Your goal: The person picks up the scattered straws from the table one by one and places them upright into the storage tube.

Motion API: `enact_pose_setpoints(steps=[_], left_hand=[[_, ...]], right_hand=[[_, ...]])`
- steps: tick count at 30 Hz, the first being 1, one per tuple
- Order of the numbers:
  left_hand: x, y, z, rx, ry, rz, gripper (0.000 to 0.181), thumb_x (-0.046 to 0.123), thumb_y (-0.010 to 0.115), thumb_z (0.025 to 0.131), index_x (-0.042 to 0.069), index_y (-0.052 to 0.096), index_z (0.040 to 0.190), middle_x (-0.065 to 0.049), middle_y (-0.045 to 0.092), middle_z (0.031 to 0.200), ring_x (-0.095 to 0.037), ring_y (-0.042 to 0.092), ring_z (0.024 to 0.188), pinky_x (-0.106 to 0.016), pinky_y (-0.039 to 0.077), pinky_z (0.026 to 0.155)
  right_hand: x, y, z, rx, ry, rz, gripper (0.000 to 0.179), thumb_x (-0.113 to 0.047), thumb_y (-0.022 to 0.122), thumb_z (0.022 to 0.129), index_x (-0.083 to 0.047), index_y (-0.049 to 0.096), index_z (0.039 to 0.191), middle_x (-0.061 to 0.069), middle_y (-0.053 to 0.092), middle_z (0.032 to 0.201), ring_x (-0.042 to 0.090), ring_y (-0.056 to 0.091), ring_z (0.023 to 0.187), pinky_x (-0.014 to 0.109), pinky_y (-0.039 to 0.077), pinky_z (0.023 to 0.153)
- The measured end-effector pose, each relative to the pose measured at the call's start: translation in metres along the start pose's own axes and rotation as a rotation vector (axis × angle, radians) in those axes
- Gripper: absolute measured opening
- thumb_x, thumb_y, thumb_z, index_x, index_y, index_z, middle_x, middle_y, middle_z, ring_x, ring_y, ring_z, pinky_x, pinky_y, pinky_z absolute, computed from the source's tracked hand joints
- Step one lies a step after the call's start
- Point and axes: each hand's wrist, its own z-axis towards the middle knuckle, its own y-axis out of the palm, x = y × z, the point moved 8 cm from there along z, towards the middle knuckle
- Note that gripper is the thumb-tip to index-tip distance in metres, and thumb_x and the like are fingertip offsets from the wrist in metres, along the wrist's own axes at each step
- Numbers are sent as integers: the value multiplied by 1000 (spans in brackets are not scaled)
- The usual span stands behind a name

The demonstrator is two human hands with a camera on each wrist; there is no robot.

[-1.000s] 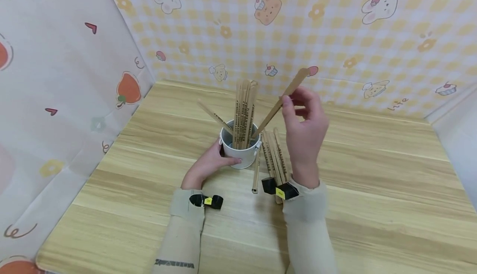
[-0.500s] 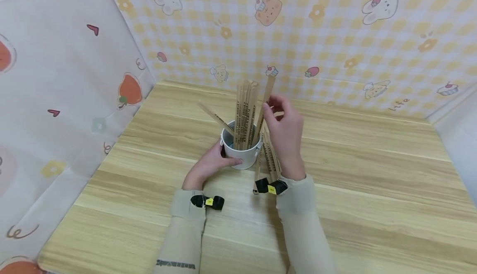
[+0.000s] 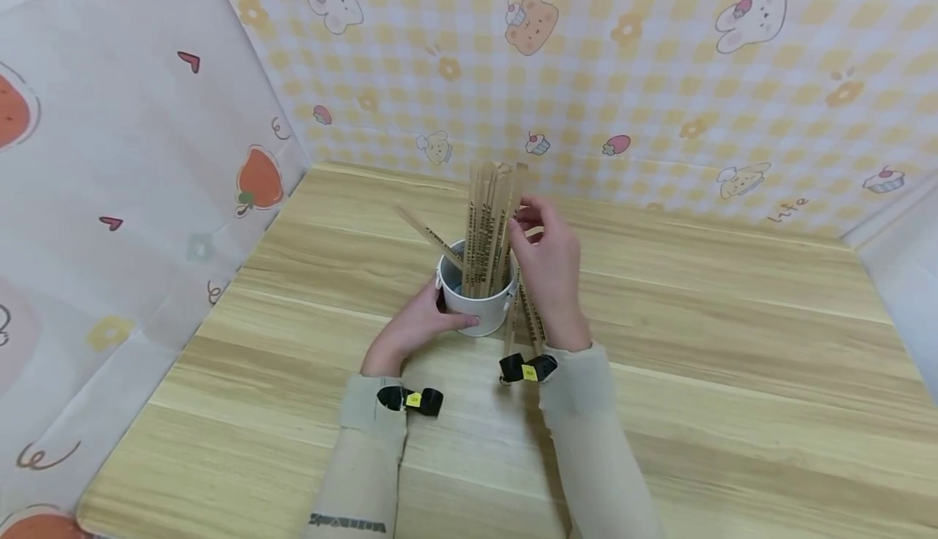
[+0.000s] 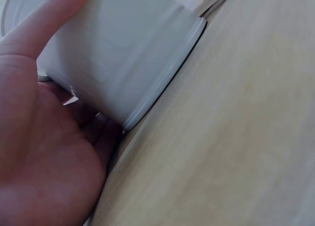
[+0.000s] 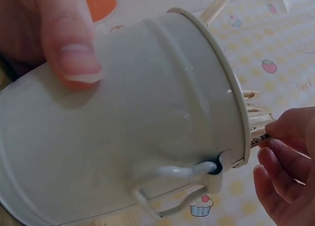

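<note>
A small white metal bucket point(image 3: 476, 315) stands upright on the table, holding several printed, brown paper-wrapped straws point(image 3: 479, 230). My left hand point(image 3: 414, 323) grips its lower left side; in the left wrist view the thumb lies across the wall and the fingers go behind it. My right hand point(image 3: 550, 266) pinches one paper-wrapped straw point(image 3: 519, 181) between thumb and fingertips at the bucket's right rim. This straw stands nearly upright beside the bunch; its lower end is hidden. From the right wrist view, the pinching fingertips show past the rim, below the bucket's handle point(image 5: 177, 172).
One straw point(image 3: 425, 228) leans out over the bucket's left rim. More wrapped straws point(image 3: 529, 311) lie on the wooden table point(image 3: 733, 376) to the bucket's right, partly behind my right wrist. A checked cloth backdrop point(image 3: 659, 83) rises behind the table.
My right hand has moved left and down, swinging its straw from a rightward slant to nearly upright against the bunch. The left hand still holds the bucket in place.
</note>
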Motion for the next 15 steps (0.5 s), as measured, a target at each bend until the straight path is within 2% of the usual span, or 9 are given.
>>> enact_pose_setpoints(steps=[8,15], left_hand=[[1,0,1,-1,11,-8,90,13,76,69,22,22,141,-6,40,133,-23,38,119,-38,28,101],[0,0,-1,-1,-5,-1,90,14,76,70,23,22,141,-5,40,133,-19,40,118,-37,29,100]], right_hand=[[4,5,0,-27,13,-28,31,-15,61,84,-8,55,114,1,62,91,9,54,81,21,48,66],[8,10,-1,-58,17,-54,30,-16,63,83,-8,57,112,1,62,90,10,55,80,23,48,65]])
